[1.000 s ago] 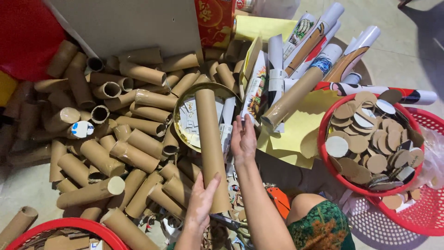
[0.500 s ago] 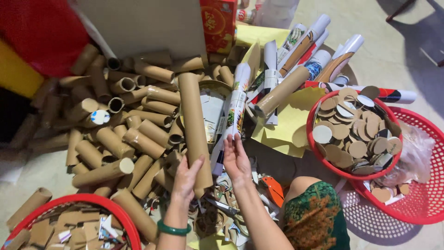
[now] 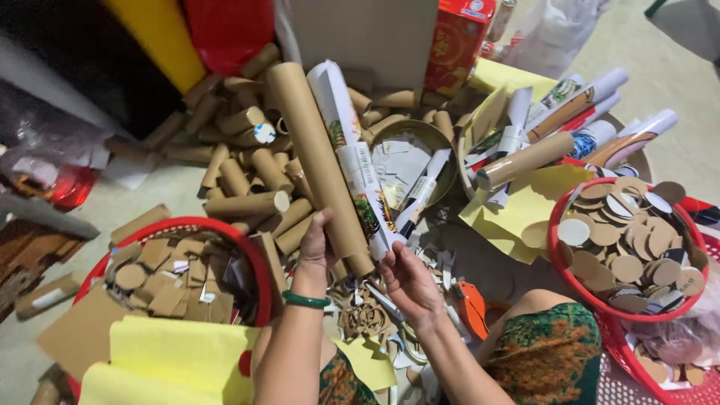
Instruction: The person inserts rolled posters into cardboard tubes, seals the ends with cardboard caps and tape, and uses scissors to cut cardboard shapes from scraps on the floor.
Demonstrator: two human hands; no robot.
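Left hand (image 3: 315, 247) grips a long cardboard tube (image 3: 319, 161); right hand (image 3: 409, 281) pinches its printed wrapper (image 3: 352, 157) above scattered tubes (image 3: 240, 172).

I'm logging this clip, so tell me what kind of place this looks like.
Probably an informal craft workspace on the floor: a pile of cardboard tubes, a red basket of cardboard discs, and paper scraps around the person.

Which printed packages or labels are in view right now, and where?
Red carton: top centre, upright box, red with yellow print.
Printed wrapper: white sheet beside the long brown tube, at the right hand.
Wrapped tubes: upper right, white and brown.
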